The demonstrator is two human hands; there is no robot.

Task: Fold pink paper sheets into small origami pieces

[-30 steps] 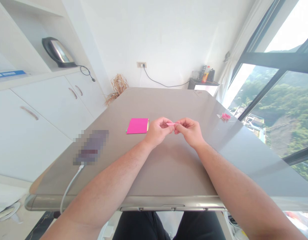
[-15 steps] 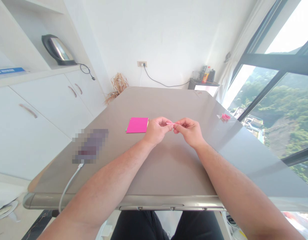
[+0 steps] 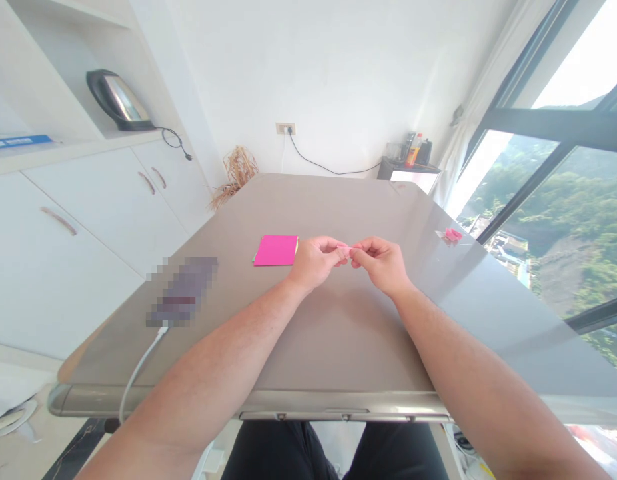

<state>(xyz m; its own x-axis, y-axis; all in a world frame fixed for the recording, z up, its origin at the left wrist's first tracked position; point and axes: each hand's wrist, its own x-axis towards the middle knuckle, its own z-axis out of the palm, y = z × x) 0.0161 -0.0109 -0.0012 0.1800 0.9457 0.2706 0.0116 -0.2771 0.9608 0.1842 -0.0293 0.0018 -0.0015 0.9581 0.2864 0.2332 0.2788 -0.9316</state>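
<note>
Over the middle of the table, my left hand (image 3: 315,261) and my right hand (image 3: 383,263) meet at the fingertips. Between them they pinch a small piece of pink paper (image 3: 347,249), mostly hidden by the fingers. How it is folded I cannot tell. Just left of my left hand lies a stack of square coloured paper (image 3: 276,251), bright pink on top, with green and pale edges peeking out below.
A blurred phone-like object (image 3: 185,291) with a white cable (image 3: 141,373) lies at the table's left. Near the right edge sits a crumpled pink item (image 3: 453,235) beside a clear scrap. The grey table (image 3: 338,347) has a window to its right.
My fingertips have shifted slightly, and less of the pink paper shows between them. Both hands keep their pinch; the things on the table have not moved.
</note>
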